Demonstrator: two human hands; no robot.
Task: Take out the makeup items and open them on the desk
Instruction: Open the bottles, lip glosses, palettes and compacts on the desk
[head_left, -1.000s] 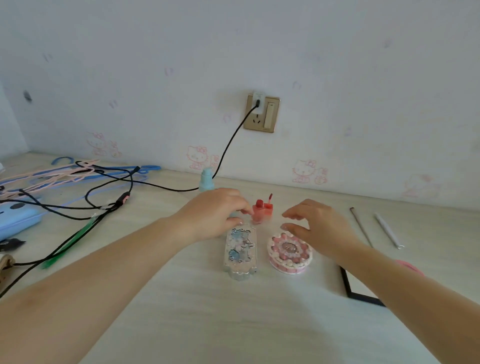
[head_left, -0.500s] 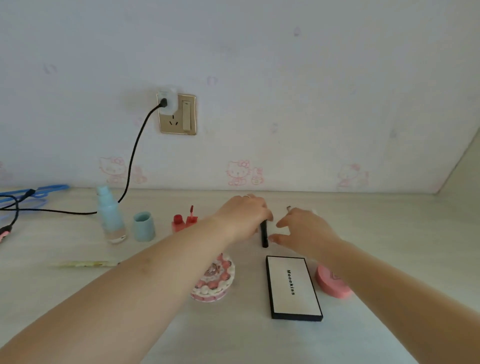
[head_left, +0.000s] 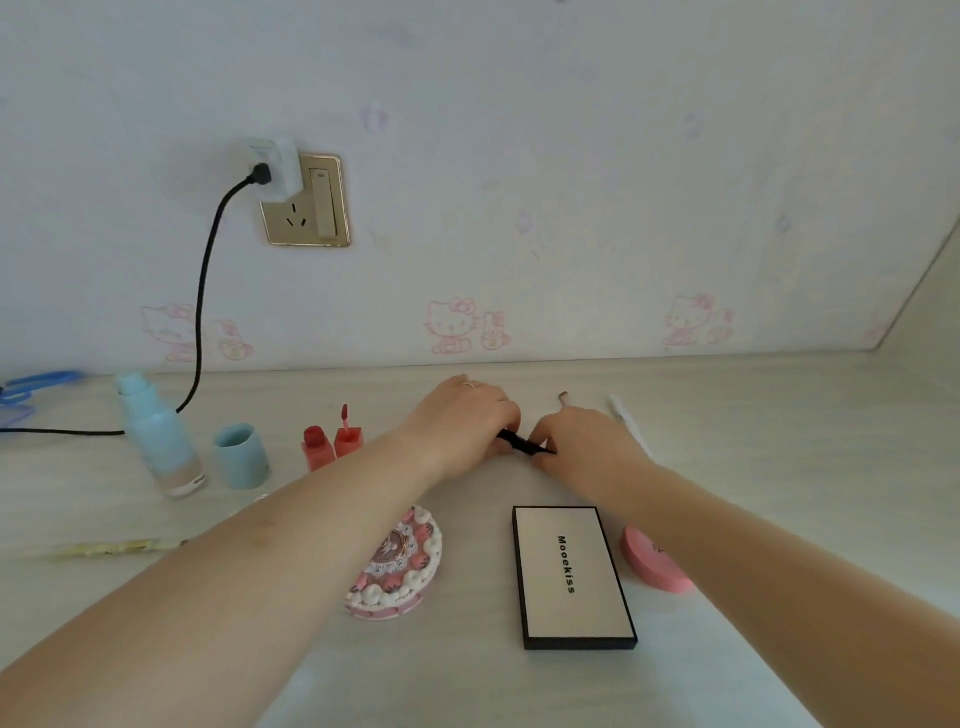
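Observation:
My left hand (head_left: 467, 421) and my right hand (head_left: 584, 441) meet near the back of the desk, each pinching one end of a thin black makeup pen (head_left: 522, 443). Left of them stand an opened red lip gloss bottle (head_left: 315, 446) and its applicator cap (head_left: 347, 436). A blue bottle (head_left: 158, 441) stands uncapped beside its blue cap (head_left: 241, 456). Closer to me lie a pink cake-shaped compact (head_left: 397, 564), a shut black-edged palette (head_left: 571, 574) and a pink round case (head_left: 652, 564), partly hidden by my right arm.
A black cable (head_left: 202, 312) runs from the wall socket (head_left: 306, 200) down onto the desk's left side. A thin brush (head_left: 563, 399) and a white pen (head_left: 626, 418) lie behind my right hand. A yellowish stick (head_left: 104, 548) lies at the left.
The view swung right from the lip gloss. Both hands moved to the black pen and closed on its two ends, and it now lies slanted between them.

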